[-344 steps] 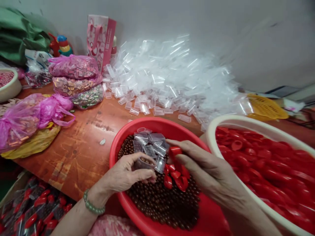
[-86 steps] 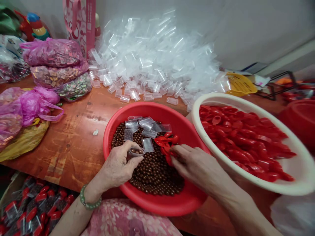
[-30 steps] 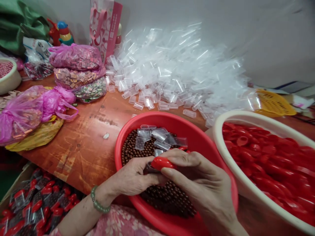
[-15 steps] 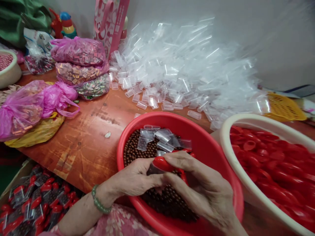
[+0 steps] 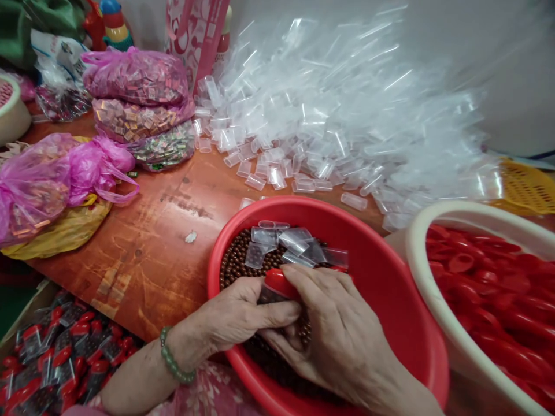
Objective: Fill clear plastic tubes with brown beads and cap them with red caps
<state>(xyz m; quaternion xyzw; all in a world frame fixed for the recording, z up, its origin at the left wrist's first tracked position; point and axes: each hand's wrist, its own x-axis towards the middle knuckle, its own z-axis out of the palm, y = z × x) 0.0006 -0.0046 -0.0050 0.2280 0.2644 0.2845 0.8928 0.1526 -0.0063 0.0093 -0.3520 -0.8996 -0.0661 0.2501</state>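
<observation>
My left hand (image 5: 243,312), with a green bead bracelet (image 5: 176,358) on its wrist, grips a small clear container with a red cap (image 5: 280,283) over the red basin (image 5: 416,312). Fingers of my right hand (image 5: 333,323) press on the red cap, and its thumb reaches beneath my left hand. Under both hands lie many small brown beads (image 5: 236,257). Several clear plastic tubes (image 5: 297,240) rest on the beads. Part of the container is hidden by my fingers.
A white basin (image 5: 416,242) of red caps (image 5: 498,283) stands at right. Clear tubes (image 5: 321,127) are heaped behind. Pink bags (image 5: 134,78) sit at left on the brown table (image 5: 160,248). Filled red-capped containers (image 5: 65,346) lie lower left. A yellow basket (image 5: 526,188) is far right.
My right hand has closed in over the red cap, its thumb moving left under my left hand. The view has shifted slightly, so the basins appear further right.
</observation>
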